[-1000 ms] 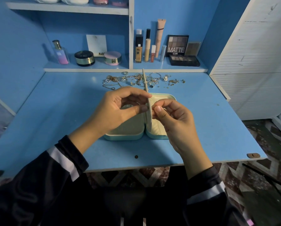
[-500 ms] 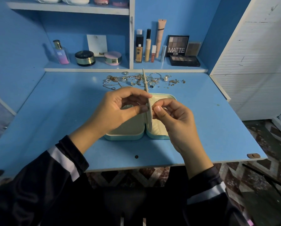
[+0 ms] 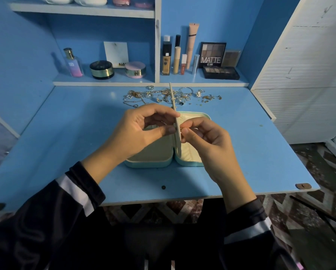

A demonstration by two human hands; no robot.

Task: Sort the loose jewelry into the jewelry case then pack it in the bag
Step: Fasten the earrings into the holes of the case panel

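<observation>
Blue table (image 3: 66, 133) runs bare on both sides and along the front edge. At its middle the case (image 3: 149, 162) lies open, its flap (image 3: 172, 98) upright. The left hand (image 3: 138, 129) and right hand (image 3: 208, 141) pinch the flap from either side. Jewelry (image 3: 163, 94) sprawls behind the case, near the shelf (image 3: 104, 82).

I get a single view, from the head: it looks forward and down, close above the left hand (image 3: 141, 131) and right hand (image 3: 208, 141), with the case (image 3: 149, 161) between them mid-frame. Desk (image 3: 66, 133) spreads around them, shelves (image 3: 104, 82) rise beyond, floor (image 3: 309, 207) shows nearer than the wrists.
</observation>
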